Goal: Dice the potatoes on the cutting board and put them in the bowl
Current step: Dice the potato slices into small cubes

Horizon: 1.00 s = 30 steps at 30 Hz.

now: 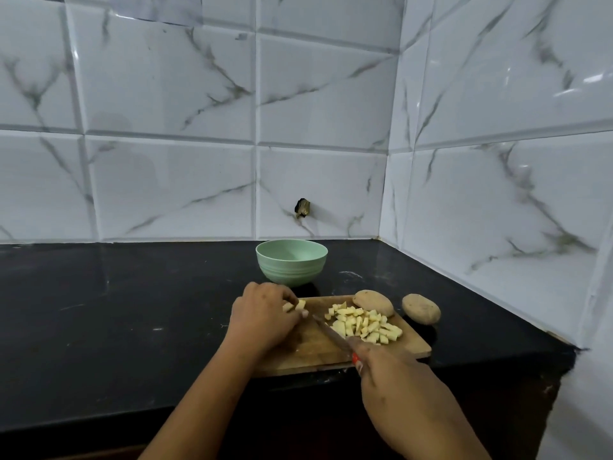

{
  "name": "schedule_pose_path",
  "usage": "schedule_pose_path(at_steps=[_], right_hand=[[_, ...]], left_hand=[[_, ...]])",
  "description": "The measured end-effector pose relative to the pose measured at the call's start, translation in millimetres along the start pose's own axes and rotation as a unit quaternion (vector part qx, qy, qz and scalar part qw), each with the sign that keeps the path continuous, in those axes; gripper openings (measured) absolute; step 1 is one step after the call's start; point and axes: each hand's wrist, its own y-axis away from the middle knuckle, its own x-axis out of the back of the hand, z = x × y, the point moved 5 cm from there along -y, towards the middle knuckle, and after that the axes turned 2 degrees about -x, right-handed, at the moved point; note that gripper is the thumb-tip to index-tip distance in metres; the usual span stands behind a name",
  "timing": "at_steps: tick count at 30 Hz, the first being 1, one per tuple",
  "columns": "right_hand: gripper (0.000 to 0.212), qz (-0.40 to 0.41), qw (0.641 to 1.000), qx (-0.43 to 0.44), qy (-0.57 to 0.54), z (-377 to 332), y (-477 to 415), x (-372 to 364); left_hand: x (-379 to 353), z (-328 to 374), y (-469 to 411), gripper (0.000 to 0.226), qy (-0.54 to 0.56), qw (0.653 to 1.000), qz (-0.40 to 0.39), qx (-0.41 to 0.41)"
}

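Dim, perhaps motion-blurred; tile glare, bowed edges.

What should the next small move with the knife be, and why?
Probably bring the red-handled steel knife down through the pale potato piece pinched by the left hand: the right hand holds the blade tip right beside it on the wooden cutting board.

1. The left hand (265, 315) lies palm down, its curled fingers holding a potato piece (300, 305).
2. The right hand (394, 383) grips the handle of a knife (331, 334).
3. Both forearms are bare and slant inward, toward each other.
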Motion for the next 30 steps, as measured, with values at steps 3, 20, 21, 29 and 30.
schedule_pose_path(at_steps=[3, 20, 21, 29, 30], right_hand=[[0.05, 0.01, 1.0, -0.02, 0.006, 4.7, -9.3, -4.8], [0.044, 0.051, 0.997, 0.013, -0.052, 0.1, -10.4, -9.1], [0.044, 0.052, 0.997, 0.014, -0.05, -1.1, -9.6, -8.6], [0.054, 0.003, 1.0, 0.007, 0.029, -3.8, -12.6, -12.7], [0.058, -0.011, 0.999, 0.005, 0.044, -3.5, -15.1, -13.2]], left_hand=[[-5.9, 2.3, 2.5, 0.039, -0.038, 0.999, 0.008, -0.005], [4.8, -4.8, 37.4, 0.005, 0.052, 0.999, -0.001, 0.005], [5.7, -4.8, 39.7, 0.005, 0.056, 0.998, -0.008, 0.002], [4.0, -7.7, 42.2, 0.016, 0.063, 0.996, -0.054, 0.016], [2.7, -7.1, 41.4, 0.019, 0.051, 0.997, -0.05, 0.019]])
